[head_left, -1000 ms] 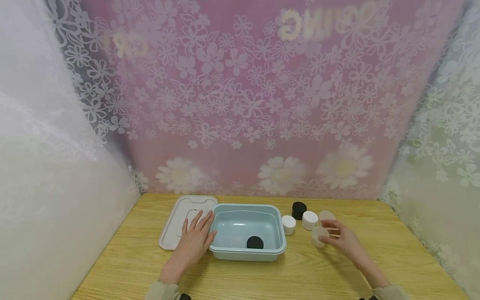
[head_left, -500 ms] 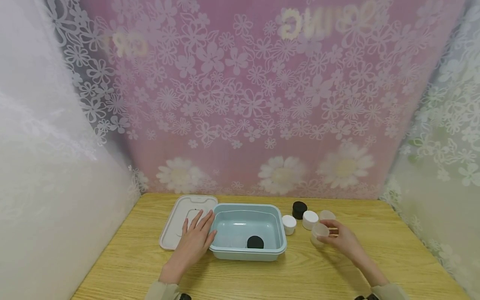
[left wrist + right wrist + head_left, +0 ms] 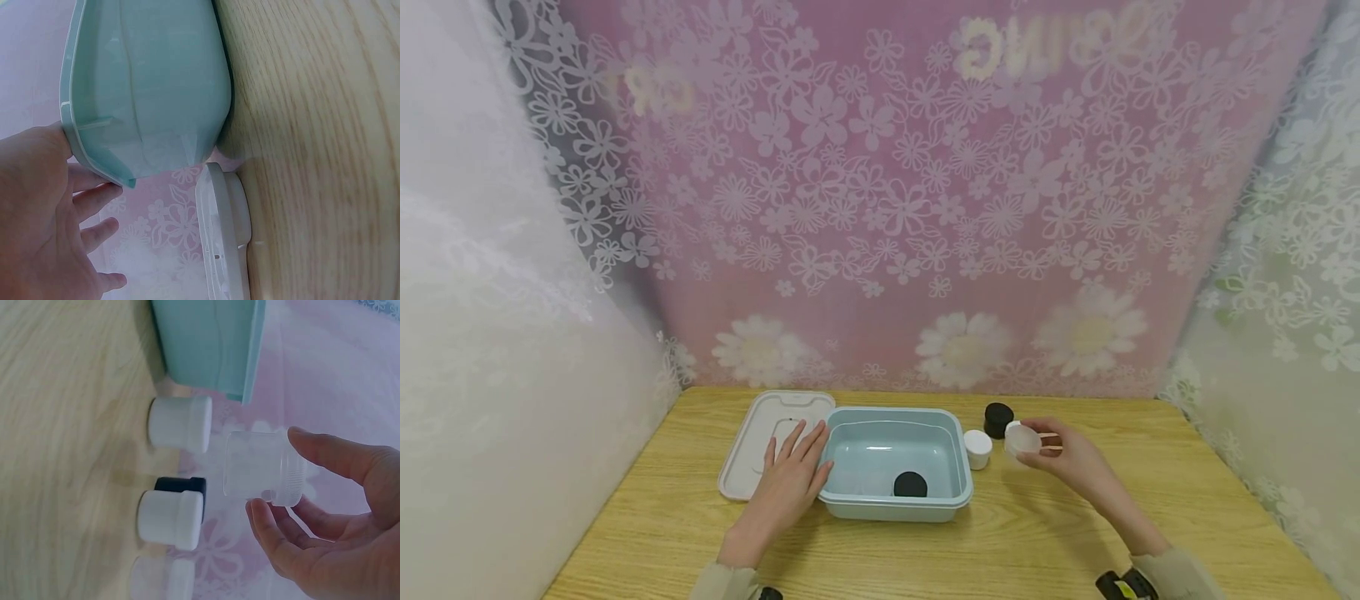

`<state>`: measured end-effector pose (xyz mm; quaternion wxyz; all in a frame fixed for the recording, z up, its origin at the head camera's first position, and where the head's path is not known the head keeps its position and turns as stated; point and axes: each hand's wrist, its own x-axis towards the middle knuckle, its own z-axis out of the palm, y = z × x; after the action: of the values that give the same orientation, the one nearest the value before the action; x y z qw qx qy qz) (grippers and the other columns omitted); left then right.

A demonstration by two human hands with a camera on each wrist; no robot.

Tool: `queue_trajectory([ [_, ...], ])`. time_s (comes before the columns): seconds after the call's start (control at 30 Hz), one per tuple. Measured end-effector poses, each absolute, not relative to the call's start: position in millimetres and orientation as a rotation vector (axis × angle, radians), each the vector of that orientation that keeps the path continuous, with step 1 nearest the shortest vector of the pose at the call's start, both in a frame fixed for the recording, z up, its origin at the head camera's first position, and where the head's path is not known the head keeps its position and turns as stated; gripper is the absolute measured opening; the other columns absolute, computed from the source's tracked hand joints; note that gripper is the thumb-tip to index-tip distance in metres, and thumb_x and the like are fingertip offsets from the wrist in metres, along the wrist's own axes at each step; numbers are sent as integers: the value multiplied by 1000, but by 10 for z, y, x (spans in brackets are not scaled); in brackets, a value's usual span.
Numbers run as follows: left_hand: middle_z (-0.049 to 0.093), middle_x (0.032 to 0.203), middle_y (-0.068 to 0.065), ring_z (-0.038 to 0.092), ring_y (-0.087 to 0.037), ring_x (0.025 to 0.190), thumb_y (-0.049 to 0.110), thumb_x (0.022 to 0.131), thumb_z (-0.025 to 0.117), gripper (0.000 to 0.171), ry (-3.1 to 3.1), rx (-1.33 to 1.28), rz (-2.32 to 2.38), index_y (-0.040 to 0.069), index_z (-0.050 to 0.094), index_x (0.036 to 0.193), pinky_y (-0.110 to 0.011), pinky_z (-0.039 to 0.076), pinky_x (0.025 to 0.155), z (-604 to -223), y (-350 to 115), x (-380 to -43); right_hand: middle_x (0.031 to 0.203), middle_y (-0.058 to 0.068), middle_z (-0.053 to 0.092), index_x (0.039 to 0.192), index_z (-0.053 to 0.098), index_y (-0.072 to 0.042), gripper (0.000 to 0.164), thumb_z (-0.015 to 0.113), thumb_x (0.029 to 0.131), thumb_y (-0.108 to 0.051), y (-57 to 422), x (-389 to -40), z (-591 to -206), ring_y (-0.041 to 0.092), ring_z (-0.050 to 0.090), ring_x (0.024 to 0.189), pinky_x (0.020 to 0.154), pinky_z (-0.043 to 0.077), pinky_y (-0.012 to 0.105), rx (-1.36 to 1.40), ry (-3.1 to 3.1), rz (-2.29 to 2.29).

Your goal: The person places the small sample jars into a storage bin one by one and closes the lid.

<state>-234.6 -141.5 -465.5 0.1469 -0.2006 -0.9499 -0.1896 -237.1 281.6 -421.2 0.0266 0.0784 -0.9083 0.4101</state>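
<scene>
My right hand [image 3: 1075, 462] pinches a small clear jar with a ribbed, frosted lid [image 3: 256, 464] between thumb and fingers. The jar hangs clear of the table, its lid upward. My left hand [image 3: 786, 483] lies with fingers spread at the left rim of a light blue plastic bin [image 3: 895, 505], thumb along the edge. Inside the bin, near its front wall, is a black-lidded jar [image 3: 910, 484]; a faint clear shape shows beside it. Below the carried jar stand a white jar [image 3: 169, 519] and another clear jar [image 3: 161, 578].
A second white jar [image 3: 977, 450] stands close to the bin's right side. Behind it is a black jar [image 3: 998, 420]. The bin's pale lid [image 3: 748, 454] lies on the wooden table [image 3: 887, 567] at the left, partly under my left hand in the head view.
My right hand has lifted the clear jar off the table and moved it left, over the white jar. The left hand and the bin have stayed put.
</scene>
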Motion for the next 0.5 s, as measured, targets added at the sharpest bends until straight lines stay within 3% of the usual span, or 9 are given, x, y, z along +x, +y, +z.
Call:
queue_trajectory([
  [0.27,44,157,-11,29,-39,149,27,106,54,52,-2730,-578,-544,2,47,151,-74,21,113,-4647,-1421,-2337,133,27,59,141,54,3,62,78,91,-24,2539,-2466,-4032,44,63,115,82,60,42,334,-2790,1311],
  [0.5,44,157,-11,29,-39,149,27,106,54,52,-2731,-580,-545,2,47,151,-74,21,113,-4644,-1416,-2339,125,21,63,137,55,5,57,79,91,-18,2307,-2574,-3947,34,66,107,84,59,34,593,-2746,1345],
])
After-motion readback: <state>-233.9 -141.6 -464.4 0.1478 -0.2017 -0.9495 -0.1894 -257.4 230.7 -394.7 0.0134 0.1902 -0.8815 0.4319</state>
